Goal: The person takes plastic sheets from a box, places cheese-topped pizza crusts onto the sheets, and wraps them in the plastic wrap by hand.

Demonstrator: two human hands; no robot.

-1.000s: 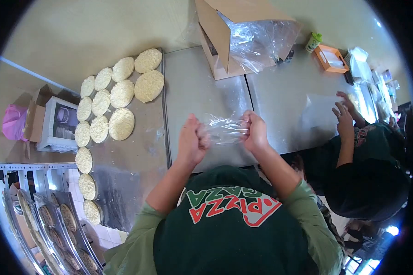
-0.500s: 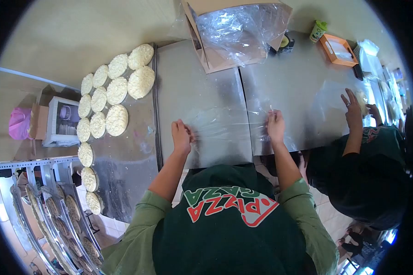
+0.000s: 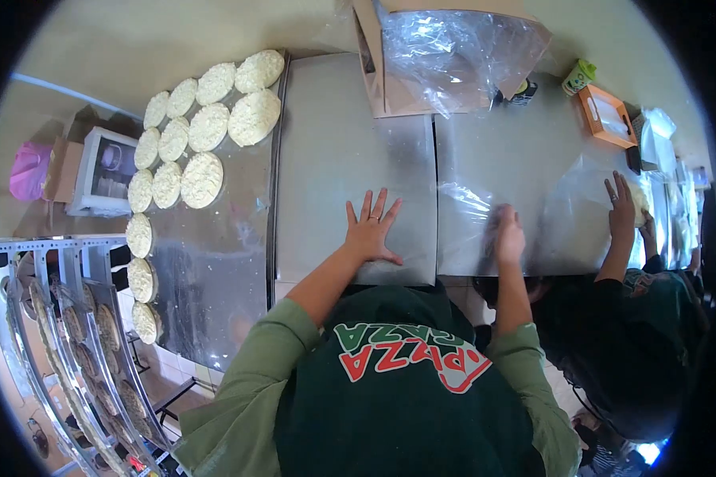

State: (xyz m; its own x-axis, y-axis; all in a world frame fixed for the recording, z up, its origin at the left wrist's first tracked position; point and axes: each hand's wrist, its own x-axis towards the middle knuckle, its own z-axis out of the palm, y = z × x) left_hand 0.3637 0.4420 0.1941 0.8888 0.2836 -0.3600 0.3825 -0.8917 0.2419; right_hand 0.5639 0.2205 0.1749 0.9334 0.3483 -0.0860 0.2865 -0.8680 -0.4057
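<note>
My left hand [image 3: 371,232] lies palm down on the steel table [image 3: 326,151], fingers spread and holding nothing. A ring shows on one finger. My right hand [image 3: 509,237] is turned on edge at the right side of the table seam, its fingers smeared by motion. Thin clear plastic [image 3: 469,200] glints just left of the right fingers and appears to reach them. Whether those fingers grip the plastic or only touch it, I cannot tell.
Several round pizza bases topped with pale shreds [image 3: 203,179] stand on the left table. An open cardboard box [image 3: 378,60] holds clear plastic. An orange tray [image 3: 607,117] and a green cup [image 3: 579,77] are at back right. A co-worker's hand [image 3: 622,208] is at the right.
My left hand has let go of the stretched plastic, moved right and spread its fingers flat. My right hand has shifted right, and the plastic now shows beside it. The view has shifted.
</note>
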